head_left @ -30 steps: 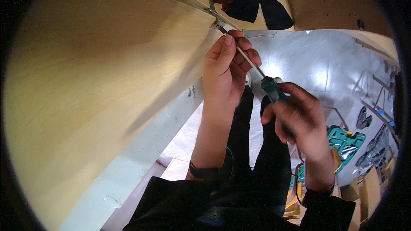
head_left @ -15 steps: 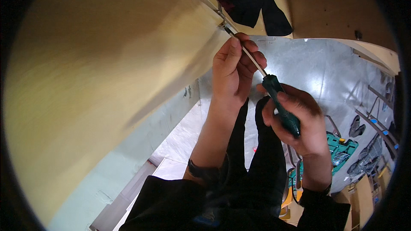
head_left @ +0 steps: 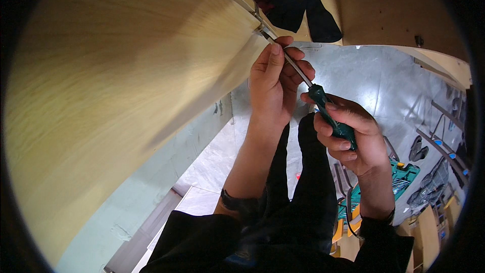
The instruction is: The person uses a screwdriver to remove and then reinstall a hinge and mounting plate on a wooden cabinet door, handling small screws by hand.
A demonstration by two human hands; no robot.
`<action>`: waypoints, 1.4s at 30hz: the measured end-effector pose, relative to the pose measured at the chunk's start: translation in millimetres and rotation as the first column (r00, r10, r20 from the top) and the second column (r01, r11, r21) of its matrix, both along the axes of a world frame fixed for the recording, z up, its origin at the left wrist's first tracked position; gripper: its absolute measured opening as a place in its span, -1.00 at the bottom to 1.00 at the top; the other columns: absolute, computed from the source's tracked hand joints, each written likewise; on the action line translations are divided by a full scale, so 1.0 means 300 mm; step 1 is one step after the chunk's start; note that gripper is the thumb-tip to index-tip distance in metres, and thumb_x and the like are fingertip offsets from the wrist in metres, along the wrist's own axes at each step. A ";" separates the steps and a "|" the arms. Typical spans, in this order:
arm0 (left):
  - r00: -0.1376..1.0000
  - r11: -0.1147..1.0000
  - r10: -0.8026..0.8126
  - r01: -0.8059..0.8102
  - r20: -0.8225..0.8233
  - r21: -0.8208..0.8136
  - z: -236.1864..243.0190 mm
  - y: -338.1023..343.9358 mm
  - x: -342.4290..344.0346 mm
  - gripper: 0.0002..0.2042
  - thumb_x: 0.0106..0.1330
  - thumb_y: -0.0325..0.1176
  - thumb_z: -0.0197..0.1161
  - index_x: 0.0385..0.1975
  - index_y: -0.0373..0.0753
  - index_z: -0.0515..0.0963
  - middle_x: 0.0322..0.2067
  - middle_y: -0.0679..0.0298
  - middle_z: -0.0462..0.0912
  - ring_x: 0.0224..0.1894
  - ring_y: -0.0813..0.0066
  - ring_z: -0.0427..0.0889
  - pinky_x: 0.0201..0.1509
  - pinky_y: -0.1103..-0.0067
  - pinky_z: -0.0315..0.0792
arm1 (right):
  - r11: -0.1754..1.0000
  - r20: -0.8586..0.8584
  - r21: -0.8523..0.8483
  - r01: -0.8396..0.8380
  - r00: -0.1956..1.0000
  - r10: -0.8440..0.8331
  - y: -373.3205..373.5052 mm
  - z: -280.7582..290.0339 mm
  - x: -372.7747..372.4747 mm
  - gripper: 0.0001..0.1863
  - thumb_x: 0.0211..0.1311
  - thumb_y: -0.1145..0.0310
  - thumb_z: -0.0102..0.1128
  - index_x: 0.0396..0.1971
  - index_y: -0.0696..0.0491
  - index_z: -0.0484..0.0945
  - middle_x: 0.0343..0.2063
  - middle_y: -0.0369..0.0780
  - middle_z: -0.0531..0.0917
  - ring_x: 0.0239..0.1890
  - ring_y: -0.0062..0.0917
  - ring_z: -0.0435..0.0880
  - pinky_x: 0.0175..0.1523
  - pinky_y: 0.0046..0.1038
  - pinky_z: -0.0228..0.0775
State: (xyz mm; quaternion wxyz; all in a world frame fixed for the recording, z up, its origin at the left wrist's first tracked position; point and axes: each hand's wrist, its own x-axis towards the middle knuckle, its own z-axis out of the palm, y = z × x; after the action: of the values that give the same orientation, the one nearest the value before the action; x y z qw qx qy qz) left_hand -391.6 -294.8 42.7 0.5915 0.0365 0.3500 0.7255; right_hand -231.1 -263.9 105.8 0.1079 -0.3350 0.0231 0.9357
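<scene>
A screwdriver [head_left: 331,115] with a dark green handle and a long metal shaft slants up and to the left. Its handle lies in the curled fingers of my right hand [head_left: 356,134]. Higher up, the thumb and fingers of my left hand [head_left: 275,83] close around the shaft near its tip. The tip meets a small metal fitting [head_left: 261,29] at the edge of a large pale wood panel [head_left: 136,65]. What exactly the tip sits in is too small to make out.
Dark cloth [head_left: 323,17] hangs inside the wooden cabinet [head_left: 394,5] above my hands. On the grey tiled floor at right lie a green tool case [head_left: 404,178], shoes [head_left: 418,149] and metal tube frames [head_left: 439,144]. A pale green wall strip [head_left: 151,184] runs below the panel.
My right hand has shifted its fingers on the screwdriver handle, and the handle has swung slightly upward. My left hand stays around the shaft, with the tip still at the fitting.
</scene>
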 end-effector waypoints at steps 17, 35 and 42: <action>0.999 1.000 0.018 -0.017 0.032 -0.026 -0.006 -0.019 0.008 -0.74 0.40 -0.23 -0.05 -0.21 -0.33 0.43 -0.48 0.22 0.57 -0.53 0.37 0.58 -0.41 0.54 0.47 | 0.993 -0.027 -0.114 0.025 0.999 -0.029 -0.045 -0.034 -0.003 -0.67 0.29 0.24 -0.03 -0.05 0.13 0.40 -0.62 -0.26 0.45 -0.79 -0.81 0.18 -0.81 -0.76 -0.14; 0.977 0.980 -0.201 0.200 -0.077 -0.019 -0.003 -0.070 0.003 -0.65 0.41 -0.10 -0.12 -0.23 -0.29 0.44 -0.53 0.25 0.57 -0.34 0.24 0.60 -0.12 0.36 0.45 | 0.930 -0.154 -0.327 0.170 0.961 -0.230 -0.111 -0.098 -0.026 -0.70 0.33 0.15 -0.06 -0.27 0.11 0.43 -0.57 -0.24 0.50 -0.74 -0.74 0.33 -0.76 -0.69 -0.01; 0.967 0.987 -0.156 0.158 -0.200 -0.011 -0.002 -0.051 -0.004 -0.68 0.41 -0.10 -0.11 -0.33 -0.25 0.43 -0.61 0.28 0.50 -0.36 0.28 0.59 -0.10 0.35 0.46 | 0.640 0.460 0.730 -0.240 0.865 -0.199 -0.172 -0.042 -0.086 -0.74 0.22 0.35 0.11 -0.18 0.19 0.41 -0.47 -0.19 0.53 -0.65 -0.59 0.47 -0.62 -0.57 0.26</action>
State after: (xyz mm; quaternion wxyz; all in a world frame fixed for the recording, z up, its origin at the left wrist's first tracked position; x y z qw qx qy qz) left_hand -392.8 -310.0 42.0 0.6086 0.1386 0.4020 0.6699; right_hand -257.0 -315.4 93.2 0.2306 -0.4876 -0.4088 0.7362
